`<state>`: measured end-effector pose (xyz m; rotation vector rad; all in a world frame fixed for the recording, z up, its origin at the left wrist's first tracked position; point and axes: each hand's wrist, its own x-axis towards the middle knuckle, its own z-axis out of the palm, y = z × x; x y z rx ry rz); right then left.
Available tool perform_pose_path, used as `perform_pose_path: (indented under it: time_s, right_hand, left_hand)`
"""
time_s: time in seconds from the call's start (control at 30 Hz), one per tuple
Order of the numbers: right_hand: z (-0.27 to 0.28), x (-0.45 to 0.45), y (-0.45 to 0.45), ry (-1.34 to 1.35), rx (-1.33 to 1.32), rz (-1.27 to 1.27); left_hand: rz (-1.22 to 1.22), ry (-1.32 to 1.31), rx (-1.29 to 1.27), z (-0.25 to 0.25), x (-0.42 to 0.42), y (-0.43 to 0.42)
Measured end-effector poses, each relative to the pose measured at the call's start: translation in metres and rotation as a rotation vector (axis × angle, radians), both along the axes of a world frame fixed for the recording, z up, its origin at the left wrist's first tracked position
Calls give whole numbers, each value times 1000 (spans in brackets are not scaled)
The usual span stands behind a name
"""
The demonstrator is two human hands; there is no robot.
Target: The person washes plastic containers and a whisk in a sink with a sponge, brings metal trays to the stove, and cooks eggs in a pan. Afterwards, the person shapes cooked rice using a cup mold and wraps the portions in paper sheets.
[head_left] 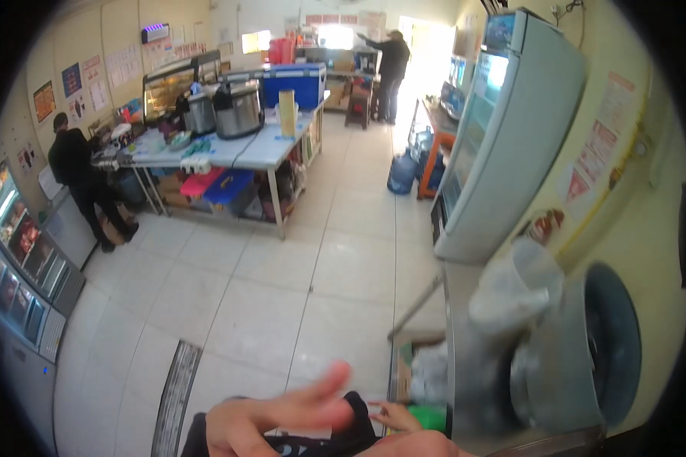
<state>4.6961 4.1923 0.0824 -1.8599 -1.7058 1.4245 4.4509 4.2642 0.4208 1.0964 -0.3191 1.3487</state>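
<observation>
My left hand is at the bottom centre, blurred by motion. Its fingers reach to the right and apart, and I see nothing held in them. Behind it is dark clothing with white lettering. At the lower edge, part of my right hand shows as a blurred, rounded shape, its fingers hidden. Just above it is a smaller-looking hand with fingers stretched left; whose it is I cannot tell. A bright green thing lies beside that hand.
To the right, a metal counter bears a translucent container and a large grey metal vessel. A display fridge stands beyond. Ahead is a worktable with steel pots. One person stands left, another far back. A floor drain runs lower left.
</observation>
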Motion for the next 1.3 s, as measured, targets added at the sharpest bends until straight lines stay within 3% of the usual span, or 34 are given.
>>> perform_pose_path:
  time_s: [0.03,0.07,0.13,0.2,0.3,0.4,0.43,0.57,0.63,0.7,0.77,0.87,0.93,1.0,1.07,1.1,1.17,1.2,1.23,1.27,1.3]
  right_hand:
    - [-17,15,36,-12,-46,48]
    - [-44,34,74,-16,-13,54]
    - [-92,75,144,97,-149,102]
    - [-70,114,240,-25,-115,129]
    - [-23,165,402,-231,-37,29]
    - [47,200,550,-170,279,-59]
    - [53,211,597,-104,447,-79]
    - [58,252,763,-5,423,-89]
    - [10,274,826,-430,375,66]
    - [-38,304,877,-400,81,152]
    - [-15,321,910,-319,-71,102]
    - [-98,385,971,-235,-237,114]
    - [-151,428,995,-269,-290,-34]
    - [-133,466,1059,-277,-297,-72]
    - [-58,487,1162,-112,-590,-126]
    - [-23,504,1226,83,-297,-238]
    - [-92,572,1380,-39,-328,-292]
    - [-98,575,1468,-202,308,-299]
    - [-51,559,1567,9,547,-337]
    - [16,526,1656,40,576,-258]
    - [85,478,1732,2,769,-103]
  left_hand:
    - [338,73,49,-6,16,41]
    - [346,64,81,-19,30,84]
    - [380,-84,397,-62,47,174]
    - [375,-133,589,-90,59,260]
    - [229,66,459,-79,95,367]
    - [49,261,287,-66,136,467]
    - [-10,316,236,-68,151,502]
    - [-233,499,133,-90,215,653]
    - [-337,580,107,-99,246,733]
    - [-425,633,113,-100,278,818]
    - [-515,676,149,-92,313,904]
    - [-656,722,194,-74,366,1024]
    - [-713,747,233,-68,395,1099]
    - [-743,752,271,-69,419,1176]
    - [-745,765,257,-76,439,1252]
    - [-721,771,186,-79,443,1285]
    - [-613,803,-179,-83,448,1354]
    - [-454,784,-139,-91,449,1388]
    - [-291,760,-94,-101,448,1419]
    - [-267,750,-114,-110,440,1449]
    - [-229,657,-66,-120,425,1478]
